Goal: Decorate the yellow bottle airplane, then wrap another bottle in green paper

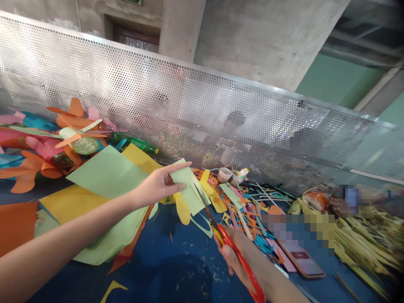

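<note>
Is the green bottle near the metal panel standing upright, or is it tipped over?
Tipped over: the green bottle lies on its side, with its yellow cap pointing sideways.

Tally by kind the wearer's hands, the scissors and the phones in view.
Hands: 2 (left hand on green paper, right hand)
Scissors: 1 pair, in the right hand
Phone: 1
Total: 4
</note>
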A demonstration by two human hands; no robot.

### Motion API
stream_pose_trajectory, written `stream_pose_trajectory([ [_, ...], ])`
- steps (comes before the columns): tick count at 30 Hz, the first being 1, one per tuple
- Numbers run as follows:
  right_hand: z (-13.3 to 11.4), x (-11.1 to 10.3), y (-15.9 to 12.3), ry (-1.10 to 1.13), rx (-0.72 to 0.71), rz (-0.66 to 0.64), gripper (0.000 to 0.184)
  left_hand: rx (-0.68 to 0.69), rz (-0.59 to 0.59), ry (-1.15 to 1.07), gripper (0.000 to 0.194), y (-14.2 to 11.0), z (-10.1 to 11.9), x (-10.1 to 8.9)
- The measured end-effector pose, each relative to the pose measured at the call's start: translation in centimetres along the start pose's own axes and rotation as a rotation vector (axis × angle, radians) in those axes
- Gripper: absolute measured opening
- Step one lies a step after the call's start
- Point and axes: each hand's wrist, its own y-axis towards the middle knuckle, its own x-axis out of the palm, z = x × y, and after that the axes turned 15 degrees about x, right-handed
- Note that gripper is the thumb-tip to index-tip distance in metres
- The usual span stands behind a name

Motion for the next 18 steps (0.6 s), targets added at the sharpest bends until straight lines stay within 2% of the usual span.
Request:
stream_pose_trajectory([
  [4, 0.2, 0.2, 0.4, 0.004, -0.017, -0.007, 0.066, -0.01, -0.01, -0.068, 0.061, 0.0, 0.2, 0.0],
  [18, 1.5, 0.5, 0.9, -0.087, -0.065, 0.112, 0.065, -0.001, -0.032, -0.115, 0.061, 0.1, 0.1, -0.1],
])
